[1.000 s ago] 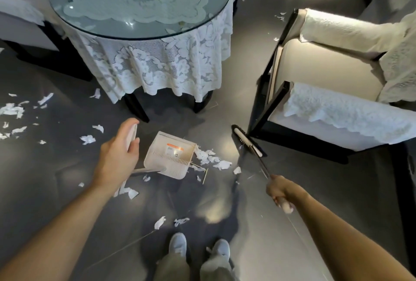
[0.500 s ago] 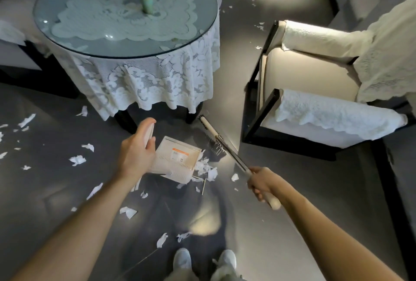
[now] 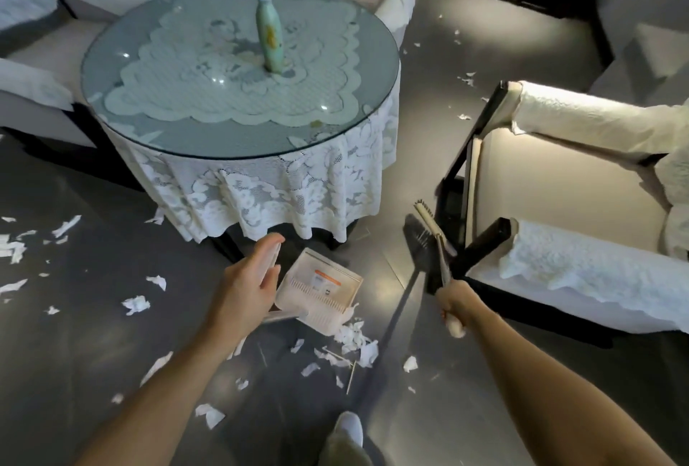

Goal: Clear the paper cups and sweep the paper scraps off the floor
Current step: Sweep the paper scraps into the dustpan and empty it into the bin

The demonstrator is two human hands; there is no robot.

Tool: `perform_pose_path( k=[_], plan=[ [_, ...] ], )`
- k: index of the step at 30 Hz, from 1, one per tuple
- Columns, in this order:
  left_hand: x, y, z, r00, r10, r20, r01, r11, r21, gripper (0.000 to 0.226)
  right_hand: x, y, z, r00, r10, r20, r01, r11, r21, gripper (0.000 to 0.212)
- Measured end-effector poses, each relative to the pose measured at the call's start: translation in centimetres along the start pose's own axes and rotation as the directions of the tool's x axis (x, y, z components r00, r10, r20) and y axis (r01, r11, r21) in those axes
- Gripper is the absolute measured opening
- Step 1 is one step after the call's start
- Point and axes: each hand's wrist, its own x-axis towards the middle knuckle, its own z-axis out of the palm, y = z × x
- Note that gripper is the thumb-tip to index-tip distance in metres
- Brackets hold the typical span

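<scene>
My left hand grips the upright white handle of a white dustpan that stands on the dark floor in front of the round table. A pile of white paper scraps lies at the dustpan's near right edge. My right hand holds the broom handle, and the broom head is up off the floor beside the armchair's dark front post. More scraps are strewn over the floor to the left and behind the table. No paper cup is in view.
A round glass-topped table with a lace cloth and a green vase stands straight ahead. A cream armchair is close on the right, and another seat is at the left. My shoe shows at the bottom.
The broom swung left over the scrap pile, then rose to the right beside the armchair. The dustpan stayed put in my left hand. The view tilted up, showing more of the table.
</scene>
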Motion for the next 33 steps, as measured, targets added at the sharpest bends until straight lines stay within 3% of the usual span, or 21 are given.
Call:
perform_pose_path(
  k=[5,8,11,15,22,27,31,33],
  plan=[
    [2.0,-1.9,0.8,1.0,0.005,-0.014,-0.005,1.0,0.002,0.042,2.3,-0.9,-0.7,0.985,0.038,0.17,-0.042,0.999,0.017,0.016],
    [2.1,-2.5,0.3,1.0,-0.02,-0.005,0.02,1.0,0.001,0.041,1.2,-1.4,0.6,0.955,0.028,0.295,-0.078,0.984,0.157,0.038],
    [1.6,-2.3,-1.1,0.997,-0.068,0.023,0.068,0.998,0.003,0.04,-1.6,-1.4,1.9,0.941,0.045,0.336,-0.142,0.952,0.272,0.035],
    [-0.7,-3.7,-3.4,0.997,-0.072,0.035,0.072,0.997,-0.009,0.043,-6.7,-0.3,4.2,0.912,0.005,0.41,-0.064,0.989,0.13,0.029],
    [-9.0,-8.0,-9.6,0.997,-0.047,0.06,0.047,0.999,0.001,0.044,-19.5,4.5,14.3,0.917,-0.046,0.397,0.053,0.999,-0.007,0.051],
    [-16.9,-10.9,-14.4,0.986,-0.05,0.159,0.056,0.998,-0.034,0.04,-28.8,7.7,20.8,0.881,-0.002,0.473,-0.019,0.999,0.039,0.041],
    [-21.7,-12.3,-16.8,0.972,-0.093,0.218,0.102,0.994,-0.03,0.041,-34.7,10.0,23.3,0.849,0.093,0.519,-0.266,0.926,0.269,0.026],
    [-23.6,-12.9,-17.6,0.969,-0.093,0.231,0.103,0.994,-0.034,0.041,-36.9,10.9,23.2,0.856,0.103,0.506,-0.32,0.876,0.362,0.03]
  ],
)
